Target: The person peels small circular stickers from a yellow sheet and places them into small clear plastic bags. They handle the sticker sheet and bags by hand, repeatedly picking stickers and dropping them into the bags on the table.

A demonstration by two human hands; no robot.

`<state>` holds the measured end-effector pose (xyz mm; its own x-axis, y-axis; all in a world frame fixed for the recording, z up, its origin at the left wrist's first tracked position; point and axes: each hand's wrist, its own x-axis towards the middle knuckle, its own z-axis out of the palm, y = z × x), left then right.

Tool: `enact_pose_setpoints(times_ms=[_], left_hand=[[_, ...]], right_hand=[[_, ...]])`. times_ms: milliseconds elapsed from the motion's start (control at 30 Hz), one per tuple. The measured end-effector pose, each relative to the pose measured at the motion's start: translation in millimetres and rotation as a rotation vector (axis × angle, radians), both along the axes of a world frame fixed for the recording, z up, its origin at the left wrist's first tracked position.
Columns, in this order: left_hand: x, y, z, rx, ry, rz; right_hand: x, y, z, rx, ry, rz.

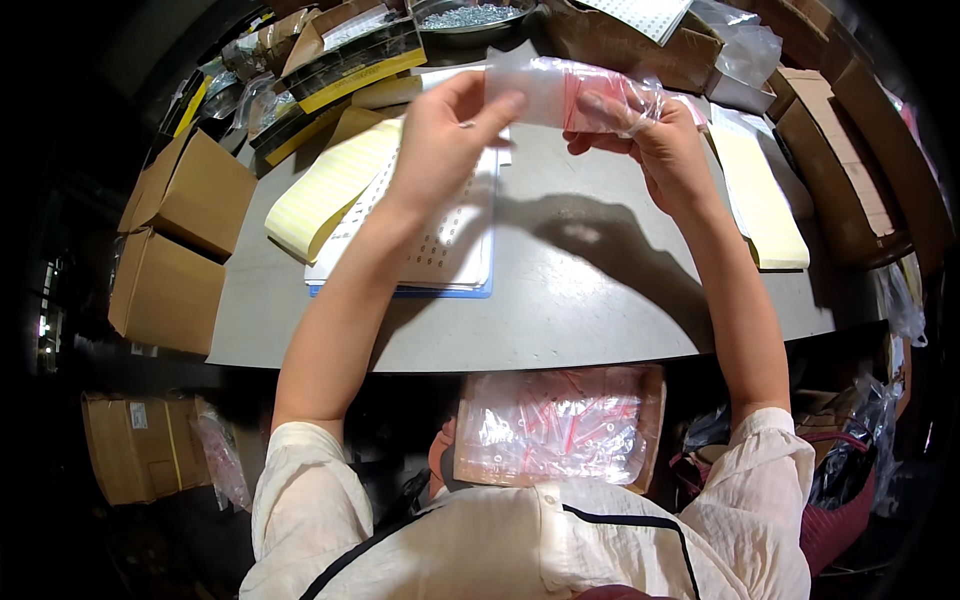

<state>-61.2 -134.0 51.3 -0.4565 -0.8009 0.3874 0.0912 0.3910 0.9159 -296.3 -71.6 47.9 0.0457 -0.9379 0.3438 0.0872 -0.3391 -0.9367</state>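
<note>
two hands meet in the upper middle of the head view, raised over a grey table (590, 300): the left hand (440, 130) and the right hand (660, 140) share a small clear plastic bag with a pink-red strip (580, 92), held well above the tabletop. the left thumb and fingers are pinched together on the bag's pale left end, and the right fingers are clamped on the crinkled right end, so each hand is closed on the bag. to do this well, i judge the pinch should stay near the bag's edges with the film kept taut between the hands, since slack film would fold and slip. under the left forearm lies a white printed sheet on a blue board (440, 250), with a pale yellow stack of sheets (325, 190) beside it toward the left and another pale yellow stack (765, 200) at the right. brown cardboard boxes (185, 230) crowd the left edge, more boxes (850, 160) line the upper right, and a metal bowl of small parts (470, 18) sits at the top. the open room is the bare centre of the table, below the hands; the near edge curves across the middle of the frame. at lower centre, by the person's lap, rests a cardboard tray of clear bags with red pieces (555, 425), close to the table's near edge.
</note>
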Motion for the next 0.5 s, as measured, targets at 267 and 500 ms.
enact_pose_setpoints(times_ms=[267,500], left_hand=[[-6.3,29.9,-3.5,-0.162,-0.228,0.188],[-10.0,33.0,-11.1,-0.216,-0.262,0.174]], right_hand=[[4.0,6.8,-0.8,0.257,0.076,0.191],[1.8,2.3,-14.3,0.052,0.065,0.024]])
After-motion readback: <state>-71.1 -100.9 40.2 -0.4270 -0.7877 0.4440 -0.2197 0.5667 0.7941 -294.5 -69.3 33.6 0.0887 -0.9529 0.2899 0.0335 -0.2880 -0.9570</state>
